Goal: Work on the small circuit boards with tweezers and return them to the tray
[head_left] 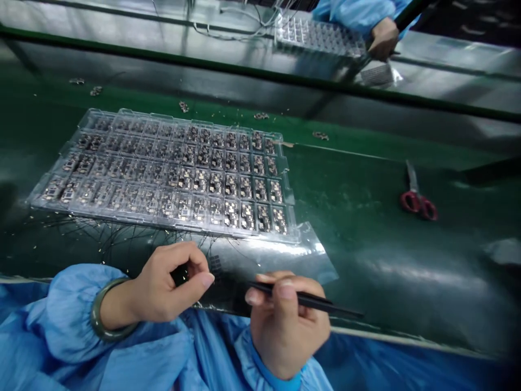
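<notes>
My right hand (pixel 287 320) is wrapped around a pair of black tweezers (pixel 321 304), whose slim end points to the right. Left of it, my left hand (pixel 171 285) has its fingers curled and the thumb close to the index finger; anything between them is too small to make out. Just beyond both hands lies a clear plastic tray (pixel 163 174) with rows of small circuit boards. A clear plastic sheet (pixel 309 252) sticks out from under the tray's near right corner. Dark small squares (pixel 215 263) and thin dark wires (pixel 118 233) lie between the tray and my hands.
Scissors with red handles (pixel 417 203) lie at the right on the green tabletop (pixel 358 179). Several loose small boards (pixel 183 106) are scattered behind the tray. Across a dark rail (pixel 244 69), another person's hand (pixel 383 39) is beside a second clear tray (pixel 317 35).
</notes>
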A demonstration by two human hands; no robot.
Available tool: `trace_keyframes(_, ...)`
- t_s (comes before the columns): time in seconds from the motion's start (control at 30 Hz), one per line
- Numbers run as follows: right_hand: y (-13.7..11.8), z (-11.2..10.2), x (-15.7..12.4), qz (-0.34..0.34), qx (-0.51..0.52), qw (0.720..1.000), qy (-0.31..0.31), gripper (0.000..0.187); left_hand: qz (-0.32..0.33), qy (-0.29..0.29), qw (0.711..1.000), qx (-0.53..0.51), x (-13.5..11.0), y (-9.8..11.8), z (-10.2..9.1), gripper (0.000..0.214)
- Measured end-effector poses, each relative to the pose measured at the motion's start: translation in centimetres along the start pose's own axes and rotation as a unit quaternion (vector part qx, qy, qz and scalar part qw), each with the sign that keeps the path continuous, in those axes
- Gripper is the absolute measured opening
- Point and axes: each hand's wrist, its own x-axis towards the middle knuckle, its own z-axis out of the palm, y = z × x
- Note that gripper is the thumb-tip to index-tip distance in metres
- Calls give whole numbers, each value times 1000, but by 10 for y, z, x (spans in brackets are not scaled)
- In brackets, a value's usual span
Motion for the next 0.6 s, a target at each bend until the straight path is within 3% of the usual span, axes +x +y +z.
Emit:
trace_keyframes(0.1,4,-4,11,43,-15,997,58,21,18,11,1000,-4,-1,5,-9,7)
trace_keyframes(0.17,10,-8,15,77,-42,993,77,27,25,-14,1000,2,-2,12,-18,6)
trace_keyframes(0.27,20,-15,13,112,-68,988,76,30,4,-99,994,48,-1,27,-37,9)
trace_keyframes(0.4,27,-21,7,105,-98,988,51,28,8,-203,966,161,0,43,-70,16)
trace_keyframes(0.47,28,-22,6,98,-113,988,39,28,38,-209,955,209,0,43,-90,19)
trace_keyframes(0.53,28,-21,6,93,-121,988,36,29,50,-179,951,246,2,39,-112,19)
trace_keyframes(0.6,27,-20,7,94,-131,986,36,29,-3,-129,943,307,8,33,-134,21)
